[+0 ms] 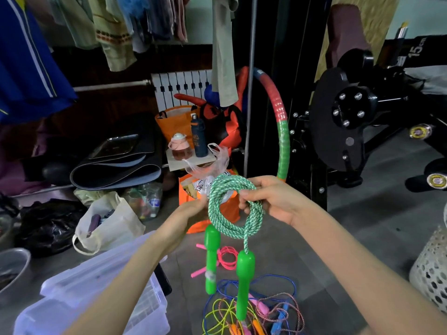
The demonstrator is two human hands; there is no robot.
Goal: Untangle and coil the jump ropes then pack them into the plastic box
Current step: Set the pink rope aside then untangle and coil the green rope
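Grey floor [362, 226]; white radiator [179, 85]; hanging clothes [113, 30].

The green jump rope [233, 209] was rough braided cord with glossy plastic handles [244, 281]; the plastic box [101, 298] looked smooth, translucent; the floor [362, 226] matt grey

Green braided jump rope [229, 229] coiled, handles [244, 281] dangling, tangled ropes [262, 307] on floor below, clear plastic box [145, 310] left
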